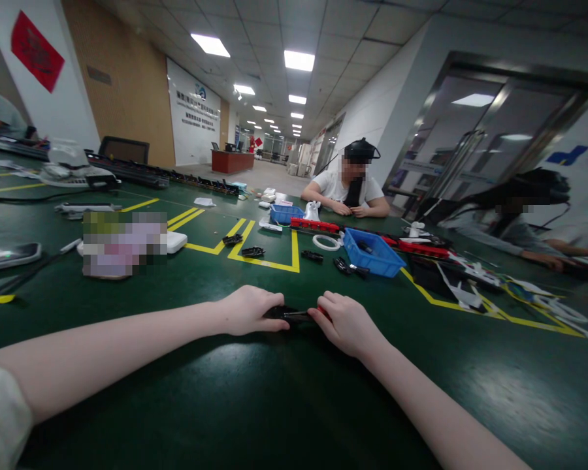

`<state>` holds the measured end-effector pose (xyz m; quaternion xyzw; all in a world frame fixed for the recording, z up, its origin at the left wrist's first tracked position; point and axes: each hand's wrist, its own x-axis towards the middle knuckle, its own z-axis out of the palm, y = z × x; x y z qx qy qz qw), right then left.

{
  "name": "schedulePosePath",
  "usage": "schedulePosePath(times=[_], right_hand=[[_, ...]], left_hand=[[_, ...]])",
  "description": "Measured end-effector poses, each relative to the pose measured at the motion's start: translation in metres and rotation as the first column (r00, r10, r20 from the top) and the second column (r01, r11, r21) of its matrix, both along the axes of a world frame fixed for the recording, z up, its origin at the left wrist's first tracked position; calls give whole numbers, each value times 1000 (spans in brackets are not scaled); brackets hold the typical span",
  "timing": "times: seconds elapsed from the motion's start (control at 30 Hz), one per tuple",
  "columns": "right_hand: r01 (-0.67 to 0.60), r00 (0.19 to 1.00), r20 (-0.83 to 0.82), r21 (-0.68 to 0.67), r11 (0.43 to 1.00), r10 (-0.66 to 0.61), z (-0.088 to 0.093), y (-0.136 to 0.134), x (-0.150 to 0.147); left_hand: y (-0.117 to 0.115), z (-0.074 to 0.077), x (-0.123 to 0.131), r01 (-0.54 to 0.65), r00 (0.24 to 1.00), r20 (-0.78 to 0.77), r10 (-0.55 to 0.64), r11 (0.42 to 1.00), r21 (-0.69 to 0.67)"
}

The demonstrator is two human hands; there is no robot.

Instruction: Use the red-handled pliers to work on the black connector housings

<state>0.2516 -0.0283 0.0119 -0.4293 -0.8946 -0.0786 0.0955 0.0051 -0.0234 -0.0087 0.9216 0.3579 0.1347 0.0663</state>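
Over the green table [294, 398], my left hand [251, 309] is closed around a small black part [276, 312], mostly hidden by the fingers. My right hand [343, 321] grips a screwdriver [300, 316] with a red handle; its metal shaft points left and meets the black part. Just beyond the hands lie several similar black parts, among them one [312, 256] in the middle and one [253, 252] further left. A pair of black pieces [351, 267] rests beside the blue bin [391, 264], with more black pieces inside it.
Yellow tape [269, 264] marks areas on the tabletop. A white ring [326, 243], a smaller blue bin [287, 213] and red strips [315, 226] lie further back. At left are a phone [10, 256] and a white box [176, 242]. A person [347, 186] sits opposite; others sit right and far left.
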Motion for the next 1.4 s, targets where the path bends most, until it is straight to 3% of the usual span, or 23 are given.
schedulePosePath(times=[0.3, 0.63, 1.4], right_hand=[[11, 1000, 1, -38, 999, -11, 4, -4, -2], [15, 1000, -19, 17, 1000, -14, 2, -3, -2], [33, 999, -13, -59, 998, -33, 7, -4, -3]], left_hand=[[0, 1, 0, -8, 1000, -7, 8, 1000, -7], [-1, 0, 1, -19, 1000, -24, 20, 1000, 4], [1, 0, -1, 0, 1000, 1, 0, 1000, -29]])
